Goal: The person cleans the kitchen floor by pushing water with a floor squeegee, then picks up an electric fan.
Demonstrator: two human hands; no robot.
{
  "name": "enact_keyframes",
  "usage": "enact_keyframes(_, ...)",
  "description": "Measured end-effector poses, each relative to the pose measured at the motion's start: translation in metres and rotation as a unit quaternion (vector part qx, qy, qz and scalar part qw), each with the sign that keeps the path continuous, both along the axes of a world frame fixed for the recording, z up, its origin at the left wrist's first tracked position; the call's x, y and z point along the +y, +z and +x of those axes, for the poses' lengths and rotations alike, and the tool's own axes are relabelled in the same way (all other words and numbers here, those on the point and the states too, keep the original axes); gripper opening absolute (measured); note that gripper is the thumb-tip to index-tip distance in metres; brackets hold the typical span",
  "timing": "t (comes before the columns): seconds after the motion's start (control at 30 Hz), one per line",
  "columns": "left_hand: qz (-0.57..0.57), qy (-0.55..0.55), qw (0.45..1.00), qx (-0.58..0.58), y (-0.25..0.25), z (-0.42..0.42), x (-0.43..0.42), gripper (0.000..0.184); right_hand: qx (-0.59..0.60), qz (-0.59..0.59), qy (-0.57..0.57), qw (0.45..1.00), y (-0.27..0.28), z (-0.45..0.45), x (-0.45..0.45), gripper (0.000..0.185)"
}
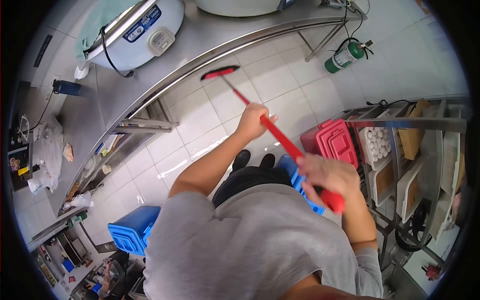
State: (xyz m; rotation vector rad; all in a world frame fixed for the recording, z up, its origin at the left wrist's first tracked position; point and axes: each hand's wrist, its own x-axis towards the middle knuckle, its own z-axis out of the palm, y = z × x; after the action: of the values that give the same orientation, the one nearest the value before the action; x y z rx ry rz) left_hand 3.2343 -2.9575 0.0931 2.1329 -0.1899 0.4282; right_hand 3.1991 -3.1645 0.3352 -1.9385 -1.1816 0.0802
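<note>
A long red-handled broom (281, 135) runs diagonally from in front of my body toward the steel table. Its head (218, 73), red with a black edge that looks like bristles, rests on the tiles near the table's lower rail. My left hand (253, 121) is wrapped around the shaft partway down. Nearer the thick end of the handle, my right hand (327, 175) closes around the grip, slightly smeared by motion.
A steel table (200, 31) carrying a large white cooker (145, 37) curves across the front. A green cylinder (345, 57) stands by the wall. On the right are a red lidded bin (332, 142) and a rack with eggs (377, 142). A blue bin (131, 230) sits left.
</note>
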Motion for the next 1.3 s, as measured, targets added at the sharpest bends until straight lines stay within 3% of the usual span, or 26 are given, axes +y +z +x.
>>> enact_keyframes(0.07, -0.023, -0.061, 0.998, 0.016, 0.032, -0.044, 0.012, 0.041, 0.006, -0.031, 0.044, 0.999, 0.056, -0.021, 0.008, 0.020)
enact_keyframes(0.13, -0.072, -0.084, 0.994, -0.010, 0.064, -0.068, 0.008, 0.043, 0.038, 0.016, 0.087, 0.995, 0.087, -0.030, 0.007, 0.016)
enact_keyframes(0.23, -0.137, -0.117, 0.976, -0.120, 0.105, -0.064, -0.019, 0.041, 0.014, 0.070, 0.120, 0.990, 0.132, -0.025, -0.012, 0.016)
enact_keyframes(0.27, -0.185, -0.143, 0.962, -0.142, 0.118, -0.058, -0.030, 0.039, 0.031, 0.119, 0.170, 0.978, 0.144, -0.029, -0.013, 0.016)
enact_keyframes(0.33, -0.175, -0.253, 0.940, -0.144, 0.142, -0.053, -0.040, 0.031, 0.100, 0.239, 0.278, 0.925, 0.163, -0.043, -0.009, 0.019)
enact_keyframes(0.4, -0.250, -0.347, 0.897, -0.116, 0.137, -0.035, -0.056, 0.026, 0.085, 0.166, 0.327, 0.926, 0.171, -0.041, -0.019, 0.022)
enact_keyframes(0.47, -0.325, -0.213, 0.913, -0.126, 0.099, -0.004, -0.068, 0.023, 0.065, 0.095, 0.204, 0.972, 0.154, -0.042, 0.002, 0.023)
enact_keyframes(0.53, -0.256, -0.156, 0.954, -0.011, 0.010, 0.032, -0.073, 0.022, 0.032, 0.019, -0.105, 0.994, 0.087, -0.044, 0.057, 0.023)
enact_keyframes(0.63, -0.195, -0.162, 0.957, 0.138, -0.017, 0.025, -0.059, 0.017, -0.003, 0.022, -0.019, 1.000, 0.064, -0.029, 0.090, 0.029)
enact_keyframes(0.67, -0.187, -0.161, 0.962, 0.114, -0.016, 0.022, -0.060, 0.017, -0.013, 0.023, 0.010, 1.000, 0.062, -0.026, 0.096, 0.031)
enact_keyframes(0.77, -0.168, -0.160, 0.969, 0.081, 0.056, -0.028, -0.019, 0.014, 0.003, 0.213, 0.048, 0.976, 0.116, -0.024, 0.077, 0.026)
enact_keyframes(0.8, -0.165, -0.153, 0.971, 0.079, 0.068, -0.046, -0.004, 0.015, 0.042, 0.148, 0.077, 0.985, 0.145, -0.021, 0.081, 0.024)
enact_keyframes(0.87, -0.152, -0.126, 0.973, 0.119, 0.087, -0.081, 0.034, 0.015, 0.107, 0.175, 0.085, 0.975, 0.157, -0.021, 0.088, 0.025)
enact_keyframes(0.9, -0.143, -0.103, 0.971, 0.164, 0.092, -0.099, 0.055, 0.015, 0.137, 0.266, 0.066, 0.952, 0.141, -0.021, 0.092, 0.025)
enact_keyframes(0.97, -0.110, -0.057, 0.969, 0.213, 0.084, -0.131, 0.092, 0.018, 0.157, 0.333, -0.054, 0.928, 0.109, -0.027, 0.119, 0.025)
enact_keyframes(1.03, -0.047, -0.007, 0.965, 0.259, 0.043, -0.157, 0.126, 0.021, 0.176, 0.331, -0.202, 0.905, 0.064, -0.035, 0.159, 0.015)
enact_keyframes(1.1, 0.007, 0.067, 0.931, 0.358, -0.013, -0.182, 0.161, 0.032, 0.287, 0.227, -0.231, 0.902, 0.001, -0.023, 0.161, 0.009)
enact_keyframes(1.13, 0.089, 0.078, 0.930, 0.349, -0.059, -0.197, 0.183, 0.035, 0.298, 0.089, -0.234, 0.921, -0.036, -0.016, 0.150, 0.023)
enact_keyframes(1.17, 0.080, 0.106, 0.928, 0.348, -0.075, -0.212, 0.204, 0.034, 0.330, -0.015, -0.230, 0.915, -0.059, -0.021, 0.145, 0.046)
enact_keyframes(1.2, 0.088, 0.126, 0.932, 0.329, -0.091, -0.226, 0.224, 0.031, 0.245, -0.127, -0.186, 0.943, -0.083, -0.024, 0.133, 0.061)
enact_keyframes(1.3, 0.082, 0.191, 0.910, 0.358, -0.052, -0.218, 0.264, 0.027, 0.274, -0.183, -0.104, 0.938, -0.081, -0.019, 0.085, 0.054)
